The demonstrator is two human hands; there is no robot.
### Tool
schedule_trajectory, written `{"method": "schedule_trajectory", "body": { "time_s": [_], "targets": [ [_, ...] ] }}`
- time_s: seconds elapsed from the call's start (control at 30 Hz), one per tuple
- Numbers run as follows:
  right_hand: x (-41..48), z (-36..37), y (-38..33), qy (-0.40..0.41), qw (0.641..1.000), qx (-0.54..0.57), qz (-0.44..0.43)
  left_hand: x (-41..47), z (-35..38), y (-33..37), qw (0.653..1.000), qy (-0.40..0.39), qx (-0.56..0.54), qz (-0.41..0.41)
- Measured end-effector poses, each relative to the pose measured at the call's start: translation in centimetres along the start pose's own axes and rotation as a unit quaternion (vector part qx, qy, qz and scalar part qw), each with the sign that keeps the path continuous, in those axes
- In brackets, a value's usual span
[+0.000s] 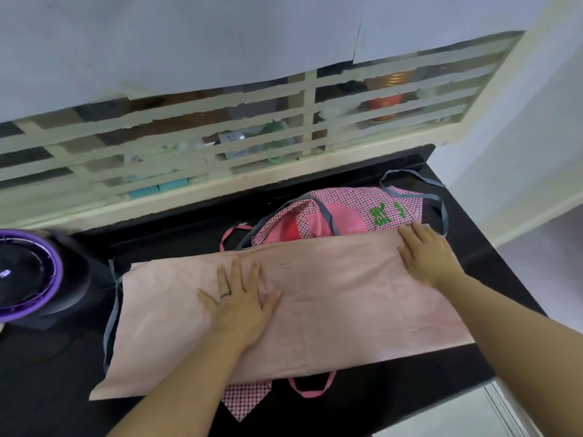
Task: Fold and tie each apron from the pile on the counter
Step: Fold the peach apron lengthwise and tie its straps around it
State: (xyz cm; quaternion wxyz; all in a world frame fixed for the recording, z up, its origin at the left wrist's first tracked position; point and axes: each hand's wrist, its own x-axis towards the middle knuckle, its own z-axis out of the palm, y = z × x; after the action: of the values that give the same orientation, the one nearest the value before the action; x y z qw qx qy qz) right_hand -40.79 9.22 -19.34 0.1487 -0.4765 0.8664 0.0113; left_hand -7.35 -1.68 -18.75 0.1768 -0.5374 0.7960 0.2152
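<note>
Left hand: We see the left hand (239,298) at the centre of the frame, lying flat on the pale pink apron (331,310). Its fingers are straight and spread, so its grip is open and it presses the cloth without holding it. A dark ring (225,294) sits on one finger.

Right hand: The right hand (426,257) lies right of centre, flat on the far right corner of the same apron. Its fingers are straight and its grip is open too.

Pale pink apron: It lies as a long smooth band across the black surface (479,257), from lower left to right. A grey strap (110,316) runs down its left edge.

Checked apron: A pink checked apron (303,216) with green lettering lies crumpled just behind the pale one, touching its far edge. Grey straps loop off its right end.

Near edge: At bottom centre a checked corner (246,402) and a pink strap loop (310,389) stick out from under the pale apron. We cannot tell which apron they belong to.

Purple-rimmed vessel: A round purple-rimmed vessel (53,266) stands on the surface at the left edge of the frame. Its inside is dark and blurred, and we cannot tell what it holds.

Slatted screen: A cream slatted screen (309,115) crosses the upper half of the frame. Behind it we make out a red vessel (381,104) at upper right and teal boxes (157,188) lower down. Their contents are too blurred to tell.
</note>
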Motion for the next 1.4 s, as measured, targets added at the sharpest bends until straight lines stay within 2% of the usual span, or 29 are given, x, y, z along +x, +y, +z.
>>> {"method": "schedule_trajectory", "body": {
  "time_s": [0.1,0.17,0.27,0.37,0.53,0.63,0.7,0.73,0.87,1.1,1.27,1.4],
  "targets": [
    [-0.6,-1.2,-0.1,0.033,0.995,0.056,0.076,-0.1,-0.4,0.4,1.000,-0.005,-0.003,-0.020],
    [-2.6,-1.4,-0.5,0.068,0.980,0.129,0.135,-0.7,-0.6,1.6,0.999,0.033,0.009,-0.011],
    [-6.0,-0.9,-0.8,0.092,0.943,0.211,0.239,-2.1,0.0,4.7,0.991,0.086,0.029,0.103],
    [-7.9,-0.7,0.2,0.083,0.928,0.229,0.283,-3.3,2.1,7.7,0.978,0.052,0.058,0.193],
    [-7.7,-2.1,3.0,-0.024,0.898,0.328,0.291,-2.4,4.3,8.6,0.977,0.017,0.103,0.184],
    [-7.5,-3.7,4.2,-0.129,0.844,0.428,0.297,-2.4,4.3,8.6,0.979,-0.001,0.098,0.178],
    [-7.6,-4.3,4.6,-0.186,0.820,0.462,0.281,-2.5,4.1,8.6,0.979,-0.009,0.098,0.176],
    [-7.6,-4.6,4.6,-0.193,0.820,0.467,0.267,-2.5,4.1,8.6,0.980,-0.012,0.097,0.176],
    [-8.2,-6.2,3.5,-0.128,0.871,0.429,0.204,-2.6,3.6,8.8,0.980,-0.027,0.093,0.176],
    [-10.1,-10.6,2.1,-0.134,0.879,0.455,0.051,-2.5,1.9,9.9,0.984,-0.068,0.080,0.147],
    [-11.1,-12.4,0.2,-0.164,0.849,0.502,0.005,-1.6,0.3,11.2,0.985,-0.092,0.086,0.119],
    [-12.1,-14.9,-2.1,-0.179,0.817,0.548,-0.033,-0.3,-2.1,11.3,0.985,-0.113,0.034,0.123]
  ]
}}
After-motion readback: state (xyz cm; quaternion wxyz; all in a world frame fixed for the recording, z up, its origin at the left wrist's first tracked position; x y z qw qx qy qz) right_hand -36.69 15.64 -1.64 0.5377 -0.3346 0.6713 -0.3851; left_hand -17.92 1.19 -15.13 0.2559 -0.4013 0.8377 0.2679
